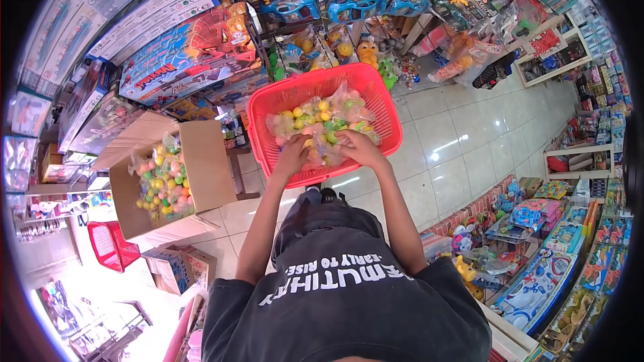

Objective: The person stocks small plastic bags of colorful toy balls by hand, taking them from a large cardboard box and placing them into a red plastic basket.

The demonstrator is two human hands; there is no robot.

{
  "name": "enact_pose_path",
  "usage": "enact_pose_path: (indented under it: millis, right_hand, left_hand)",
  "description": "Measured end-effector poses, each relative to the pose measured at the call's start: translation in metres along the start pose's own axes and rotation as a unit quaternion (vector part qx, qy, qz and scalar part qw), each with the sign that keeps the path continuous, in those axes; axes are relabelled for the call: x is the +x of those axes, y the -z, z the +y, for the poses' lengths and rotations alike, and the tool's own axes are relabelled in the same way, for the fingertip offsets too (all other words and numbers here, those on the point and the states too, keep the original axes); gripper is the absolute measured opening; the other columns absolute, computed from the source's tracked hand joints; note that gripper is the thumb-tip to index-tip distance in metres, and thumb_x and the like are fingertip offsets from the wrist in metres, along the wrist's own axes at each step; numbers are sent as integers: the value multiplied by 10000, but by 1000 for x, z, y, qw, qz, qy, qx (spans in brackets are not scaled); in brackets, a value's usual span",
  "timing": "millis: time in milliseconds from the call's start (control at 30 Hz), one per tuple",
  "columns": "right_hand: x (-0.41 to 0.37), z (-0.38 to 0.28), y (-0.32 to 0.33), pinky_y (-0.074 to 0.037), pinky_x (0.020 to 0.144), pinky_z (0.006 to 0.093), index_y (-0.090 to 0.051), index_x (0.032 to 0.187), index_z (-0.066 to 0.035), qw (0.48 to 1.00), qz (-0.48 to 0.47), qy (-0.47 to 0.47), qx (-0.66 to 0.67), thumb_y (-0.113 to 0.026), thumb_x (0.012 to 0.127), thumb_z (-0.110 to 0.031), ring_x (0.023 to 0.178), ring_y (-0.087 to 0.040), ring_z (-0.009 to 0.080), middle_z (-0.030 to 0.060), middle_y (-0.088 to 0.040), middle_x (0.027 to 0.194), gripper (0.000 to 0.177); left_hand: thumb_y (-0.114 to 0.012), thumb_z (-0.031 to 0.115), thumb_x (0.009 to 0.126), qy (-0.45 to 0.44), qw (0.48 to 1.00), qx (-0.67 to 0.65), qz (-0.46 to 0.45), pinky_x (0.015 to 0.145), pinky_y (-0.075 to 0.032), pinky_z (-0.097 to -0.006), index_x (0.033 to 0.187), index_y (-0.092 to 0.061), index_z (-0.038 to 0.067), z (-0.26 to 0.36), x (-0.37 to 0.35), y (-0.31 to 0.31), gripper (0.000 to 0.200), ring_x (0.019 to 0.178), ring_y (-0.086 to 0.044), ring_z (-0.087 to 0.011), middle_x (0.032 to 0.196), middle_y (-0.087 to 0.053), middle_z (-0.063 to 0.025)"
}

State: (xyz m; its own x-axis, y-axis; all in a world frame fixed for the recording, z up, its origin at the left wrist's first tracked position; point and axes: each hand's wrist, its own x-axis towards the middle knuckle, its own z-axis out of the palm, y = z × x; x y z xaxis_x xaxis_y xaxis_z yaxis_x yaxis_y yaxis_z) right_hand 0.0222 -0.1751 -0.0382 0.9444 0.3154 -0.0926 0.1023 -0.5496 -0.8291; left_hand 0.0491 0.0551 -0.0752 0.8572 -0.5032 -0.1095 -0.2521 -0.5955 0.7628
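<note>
A red plastic basket is in front of me, with clear bags of small yellow, green and pink balls inside. My left hand reaches over the near side of the basket, its fingers curled at a bag of balls. To its right, my right hand is bent round the other side of the same bagged balls. Both hands appear to grip the plastic bag between them. An open cardboard box at the left holds more bagged balls of the same colours.
Packaged dinosaur toys hang beyond the basket. Boxed toys are stacked at the upper left. A smaller red basket is at the lower left. Toy shelves line the right, beside the tiled floor.
</note>
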Motion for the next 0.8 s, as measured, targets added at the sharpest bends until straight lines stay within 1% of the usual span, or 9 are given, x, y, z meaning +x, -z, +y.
enact_pose_path:
  millis: [67,133,167,233,333,467,533,667,800]
  right_hand:
    - [-21,-13,5,-449,712,259,-560,1001,-14,977,9,-63,204,-575,832,-194,777,-560,121,45,-590,874,247]
    - [-45,-24,13,-438,696,238,-566,967,-31,960,-51,-78,266,-562,850,-198,767,-539,88,10,-577,848,204]
    - [-56,-26,14,-426,680,217,-572,934,-49,935,-107,-97,324,-549,868,-203,756,-518,54,-26,-564,822,169]
    - [-76,-13,5,-426,678,214,-578,931,-61,922,-183,-116,321,-551,867,-217,754,-522,54,-29,-570,816,170]
    - [-88,15,-29,-431,668,212,-588,930,-84,892,-292,-172,298,-552,864,-249,753,-531,55,-32,-584,818,182]
    - [-98,80,-106,-448,630,221,-610,924,-123,860,-370,-287,204,-564,844,-306,741,-550,63,-31,-607,823,205]
    - [-102,101,-143,-460,606,235,-628,907,-122,871,-353,-308,149,-568,823,-292,706,-566,80,-10,-619,799,199]
    - [-103,121,-192,-467,589,245,-637,895,-105,908,-333,-234,102,-562,810,-256,667,-573,101,7,-623,767,188]
    - [-90,108,-210,-469,576,248,-633,923,-87,900,-376,-214,54,-557,800,-219,657,-576,106,18,-622,763,197]
  left_hand:
    - [-524,46,810,-17,998,-24,47,911,-412,-382,1196,-466,45,28,-23,17,390,1099,-485,-311,1176,-491,-174]
    - [-498,137,882,60,910,-404,72,862,-439,-343,1137,-494,23,44,-51,21,278,1044,-536,-243,1100,-549,-125]
    - [-498,137,882,62,910,-403,78,862,-439,-343,1137,-494,23,50,-68,24,278,1044,-536,-243,1100,-549,-125]
    - [-487,202,907,68,766,-639,-3,835,-449,-319,1107,-512,21,54,-107,33,271,1024,-544,-198,1095,-553,-95]
    - [-524,261,887,122,760,-631,-101,813,-462,-332,1108,-523,35,29,-148,15,316,1031,-542,-195,1090,-558,-84]
    - [-548,276,872,244,782,-565,-98,784,-465,-315,1112,-533,54,-20,-187,-44,327,979,-552,-174,1055,-567,-66]
    - [-545,257,865,368,815,-447,34,739,-465,-278,1124,-541,92,-66,-209,-88,308,890,-560,-144,1007,-578,-43]
    - [-567,240,816,486,773,-390,117,682,-474,-288,1041,-599,78,-123,-259,-129,279,756,-584,-162,852,-620,-36]
    - [-581,222,789,434,859,-236,138,704,-478,-306,932,-640,39,-173,-313,-169,238,781,-612,-187,823,-649,-87]
